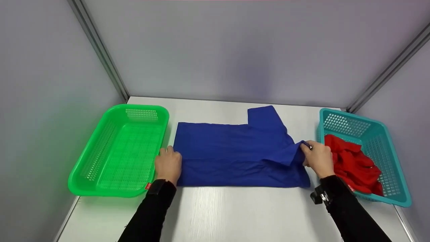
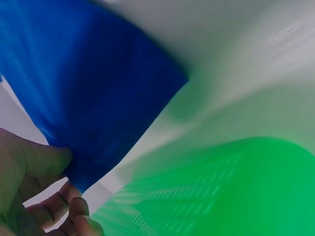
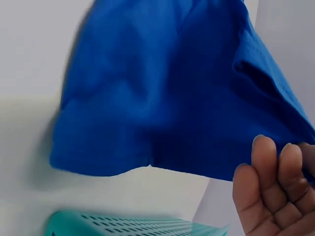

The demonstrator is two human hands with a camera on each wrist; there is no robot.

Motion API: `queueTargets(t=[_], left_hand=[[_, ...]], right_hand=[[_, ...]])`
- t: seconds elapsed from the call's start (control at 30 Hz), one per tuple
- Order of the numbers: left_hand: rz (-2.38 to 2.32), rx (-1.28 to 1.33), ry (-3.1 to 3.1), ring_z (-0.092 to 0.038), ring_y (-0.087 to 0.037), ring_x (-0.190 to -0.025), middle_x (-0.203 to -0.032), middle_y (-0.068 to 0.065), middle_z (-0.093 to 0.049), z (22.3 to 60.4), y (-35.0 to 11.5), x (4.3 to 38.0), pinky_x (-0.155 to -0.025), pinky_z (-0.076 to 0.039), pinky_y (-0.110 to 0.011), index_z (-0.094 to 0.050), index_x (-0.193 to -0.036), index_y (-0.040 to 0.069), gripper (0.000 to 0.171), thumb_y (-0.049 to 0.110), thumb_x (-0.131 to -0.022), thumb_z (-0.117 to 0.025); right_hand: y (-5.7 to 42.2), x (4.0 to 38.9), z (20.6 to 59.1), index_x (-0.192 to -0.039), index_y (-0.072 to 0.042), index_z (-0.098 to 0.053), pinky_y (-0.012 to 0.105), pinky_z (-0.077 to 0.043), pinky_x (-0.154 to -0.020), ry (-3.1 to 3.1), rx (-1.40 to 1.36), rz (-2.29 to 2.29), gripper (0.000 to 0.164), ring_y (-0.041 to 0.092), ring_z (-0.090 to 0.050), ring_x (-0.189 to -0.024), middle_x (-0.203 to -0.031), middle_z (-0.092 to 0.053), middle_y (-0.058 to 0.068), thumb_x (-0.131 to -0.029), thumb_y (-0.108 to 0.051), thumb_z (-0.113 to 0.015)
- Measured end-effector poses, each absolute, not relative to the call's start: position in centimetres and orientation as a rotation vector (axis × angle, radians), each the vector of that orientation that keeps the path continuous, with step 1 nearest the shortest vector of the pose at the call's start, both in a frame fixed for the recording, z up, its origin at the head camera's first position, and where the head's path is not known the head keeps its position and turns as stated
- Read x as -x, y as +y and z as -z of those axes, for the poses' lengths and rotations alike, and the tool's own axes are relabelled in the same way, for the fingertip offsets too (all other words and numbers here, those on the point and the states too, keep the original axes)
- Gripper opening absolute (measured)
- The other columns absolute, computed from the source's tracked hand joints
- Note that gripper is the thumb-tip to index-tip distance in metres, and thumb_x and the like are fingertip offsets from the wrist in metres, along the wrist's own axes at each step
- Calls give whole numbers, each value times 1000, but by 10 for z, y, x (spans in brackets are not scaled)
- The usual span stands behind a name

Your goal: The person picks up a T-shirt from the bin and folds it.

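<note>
A blue T-shirt lies sideways on the table, its hem at the left and one sleeve pointing away at the far right. My left hand pinches the hem edge, beside the green basket. In the left wrist view, thumb and fingers hold a corner of the blue cloth. The right hand grips a raised part of the shirt at its right end, where the fabric bunches up. Blue cloth hangs from that hand's grasp in the right wrist view, the other fingers loosely bent.
On the left stands a green basket with nothing in it. A teal basket at the right holds crumpled red cloth. Grey panels enclose the white table at the back and both sides.
</note>
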State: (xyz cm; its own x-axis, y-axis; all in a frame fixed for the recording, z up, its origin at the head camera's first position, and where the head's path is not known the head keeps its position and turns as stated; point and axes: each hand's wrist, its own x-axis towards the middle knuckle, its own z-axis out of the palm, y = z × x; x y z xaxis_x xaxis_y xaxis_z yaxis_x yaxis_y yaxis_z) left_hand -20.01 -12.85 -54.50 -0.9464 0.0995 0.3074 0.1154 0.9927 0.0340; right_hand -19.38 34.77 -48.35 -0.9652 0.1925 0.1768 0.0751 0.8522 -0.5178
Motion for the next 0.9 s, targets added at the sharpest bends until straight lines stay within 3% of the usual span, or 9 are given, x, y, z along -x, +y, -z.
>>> queueTargets(t=[0.1, 0.27, 0.33, 0.43, 0.5, 0.57, 0.67, 0.8, 0.9], left_hand=[[92, 133, -2809, -60, -39, -86, -93, -21, -58, 547, -127, 203, -57, -56, -49, -71, -76, -3, 18, -5, -92, -63], [147, 67, -2785, -62, -38, -79, -94, -21, -56, 550, -123, 206, -52, -56, -50, -68, -76, -3, 20, -6, -93, -59], [165, 46, -2790, -64, -39, -75, -91, -22, -58, 552, -121, 206, -52, -56, -52, -67, -78, -3, 20, -5, -95, -57], [143, 72, -2802, -66, -40, -72, -85, -22, -63, 556, -120, 203, -51, -56, -53, -67, -87, -3, 14, -3, -96, -56], [105, 164, -2822, -67, -40, -75, -85, -21, -64, 558, -119, 199, -54, -56, -52, -68, -92, -2, 8, -2, -95, -60], [65, 311, -2862, -67, -38, -80, -90, -20, -66, 561, -120, 195, -57, -57, -50, -69, -98, -1, 7, -1, -92, -65], [77, 547, -2959, -66, -38, -91, -102, -18, -66, 568, -121, 186, -65, -58, -49, -71, -106, 1, 18, 1, -88, -72], [125, 686, -3025, -64, -41, -103, -118, -21, -64, 578, -126, 173, -74, -59, -50, -69, -121, 2, 33, 1, -87, -74], [135, 711, -3001, -62, -42, -106, -121, -21, -62, 584, -131, 166, -79, -58, -50, -67, -124, 2, 37, -2, -88, -72]], right_hand=[[346, 198, 485, -106, 0, -76, 66, -52, -84, -2774, 211, -771, 21, 51, -69, -84, -91, -74, 28, -100, -17, -65], [344, 203, 491, -106, 1, -77, 60, -54, -81, -2762, 255, -822, 22, 45, -71, -76, -80, -74, 22, -100, -17, -65], [343, 202, 497, -120, 2, -72, 57, -54, -85, -2767, 273, -900, 28, 43, -74, -82, -88, -76, 22, -102, -16, -62], [343, 196, 510, -145, 4, -55, 58, -50, -98, -2793, 263, -999, 44, 44, -71, -106, -117, -72, 27, -105, -13, -55], [343, 190, 520, -150, 3, -48, 58, -50, -99, -2819, 216, -1017, 47, 45, -69, -113, -125, -68, 28, -105, -11, -53], [341, 181, 532, -144, 3, -55, 57, -52, -92, -2863, 125, -964, 42, 45, -70, -105, -120, -71, 28, -104, -8, -55], [336, 168, 551, -127, 2, -69, 55, -54, -84, -2929, -69, -860, 28, 41, -71, -95, -109, -74, 26, -100, -4, -60], [331, 151, 576, -127, 2, -70, 58, -50, -101, -3044, -310, -762, 29, 44, -64, -122, -129, -68, 25, -99, -4, -63], [329, 142, 588, -128, 3, -68, 58, -46, -107, -3038, -400, -651, 31, 44, -60, -128, -133, -66, 24, -98, -2, -65]])
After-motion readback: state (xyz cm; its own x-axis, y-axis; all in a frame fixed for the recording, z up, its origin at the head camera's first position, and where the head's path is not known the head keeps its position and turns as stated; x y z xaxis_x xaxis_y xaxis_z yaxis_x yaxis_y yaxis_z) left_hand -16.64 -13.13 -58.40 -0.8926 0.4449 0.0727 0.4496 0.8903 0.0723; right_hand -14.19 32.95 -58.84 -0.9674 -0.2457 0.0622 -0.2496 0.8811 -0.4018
